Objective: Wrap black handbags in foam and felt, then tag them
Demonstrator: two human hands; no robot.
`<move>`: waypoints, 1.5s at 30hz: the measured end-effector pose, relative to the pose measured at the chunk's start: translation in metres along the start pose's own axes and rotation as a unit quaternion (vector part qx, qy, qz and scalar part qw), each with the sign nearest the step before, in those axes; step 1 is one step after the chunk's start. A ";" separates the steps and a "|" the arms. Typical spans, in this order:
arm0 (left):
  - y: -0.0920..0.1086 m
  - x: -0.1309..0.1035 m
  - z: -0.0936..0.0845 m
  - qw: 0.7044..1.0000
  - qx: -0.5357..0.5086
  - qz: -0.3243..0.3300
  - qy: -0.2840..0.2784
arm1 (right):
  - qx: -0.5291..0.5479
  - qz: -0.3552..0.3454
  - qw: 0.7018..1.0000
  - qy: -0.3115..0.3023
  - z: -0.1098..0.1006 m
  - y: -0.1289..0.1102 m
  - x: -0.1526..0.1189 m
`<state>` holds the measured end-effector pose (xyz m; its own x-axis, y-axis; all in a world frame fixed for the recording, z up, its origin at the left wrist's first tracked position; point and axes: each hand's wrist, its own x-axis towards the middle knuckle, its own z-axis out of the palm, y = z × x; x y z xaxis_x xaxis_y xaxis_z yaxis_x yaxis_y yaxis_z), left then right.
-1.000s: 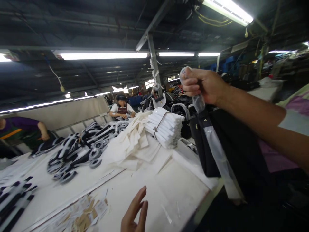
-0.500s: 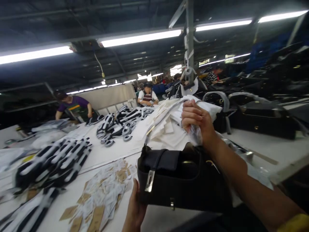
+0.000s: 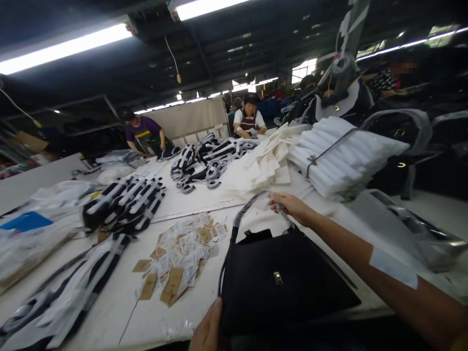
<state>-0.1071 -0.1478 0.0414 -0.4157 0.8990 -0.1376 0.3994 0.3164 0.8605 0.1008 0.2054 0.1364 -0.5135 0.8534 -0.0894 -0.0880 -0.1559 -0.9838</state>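
A black handbag (image 3: 288, 282) with a small gold-toned clasp on its front hangs near the table's front edge. My right hand (image 3: 288, 207) is closed around the bag's handle (image 3: 244, 209), which is wrapped in clear film. At the bag's lower left side, my left hand (image 3: 208, 329) grips the edge with the thumb in front; its other fingers are hidden. Behind the top rim a dark tab (image 3: 258, 236) sticks up. To the left of the bag lies a heap of brown and white tags (image 3: 183, 258).
Wrapped black straps (image 3: 124, 202) lie in piles at left. White sheets (image 3: 263, 168) and a tied white bundle (image 3: 340, 156) sit behind the bag. Two co-workers, one in a purple top (image 3: 151, 131), work across the table. More black bags stand at right.
The view has swung right and down. My right hand is lower, still on the handle. The bag's front now faces me more flatly, and the metal-plated tab no longer hangs over it.
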 end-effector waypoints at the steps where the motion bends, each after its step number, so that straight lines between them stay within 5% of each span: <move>1: 0.007 0.002 -0.007 0.999 0.038 -0.021 0.009 | -0.026 -0.005 0.999 0.019 -0.002 0.001 -0.005; 4: 0.037 0.017 -0.022 0.988 0.130 -0.051 0.058 | -0.160 -0.092 0.983 0.010 0.000 0.004 -0.033; 8: 0.084 0.059 -0.019 0.980 0.115 0.111 0.119 | -0.456 -0.217 0.844 -0.180 0.016 0.025 -0.087; 11: 0.110 0.106 -0.005 0.975 0.110 0.175 0.080 | -0.526 -0.231 0.778 -0.255 0.027 0.044 -0.115; 17: 0.127 0.203 0.021 0.985 0.133 0.113 -0.003 | -0.523 -0.291 0.773 -0.208 0.030 0.051 -0.133; 22: 0.128 0.237 0.039 0.991 0.076 0.088 -0.068 | -0.497 -0.315 0.789 -0.178 0.027 0.055 -0.143; 28: 0.137 0.210 0.038 0.988 0.029 0.153 -0.004 | -0.446 -0.256 0.840 -0.170 0.024 0.060 -0.153; 36: 0.147 0.094 0.032 0.956 0.047 0.280 0.071 | -0.153 -0.025 0.980 -0.125 0.030 0.051 -0.154; 40: 0.136 0.063 0.039 0.915 0.109 0.385 0.062 | -0.039 0.025 0.986 -0.158 0.037 0.056 -0.148; 45: 0.127 0.053 0.041 0.903 0.125 0.406 0.057 | -0.044 0.033 0.983 -0.177 0.051 0.051 -0.149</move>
<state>-0.0445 -0.0475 0.1236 0.0223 0.8327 0.5532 0.7766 -0.3629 0.5150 0.1295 0.0451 0.1077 -0.7817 0.6140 -0.1096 0.0221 -0.1482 -0.9887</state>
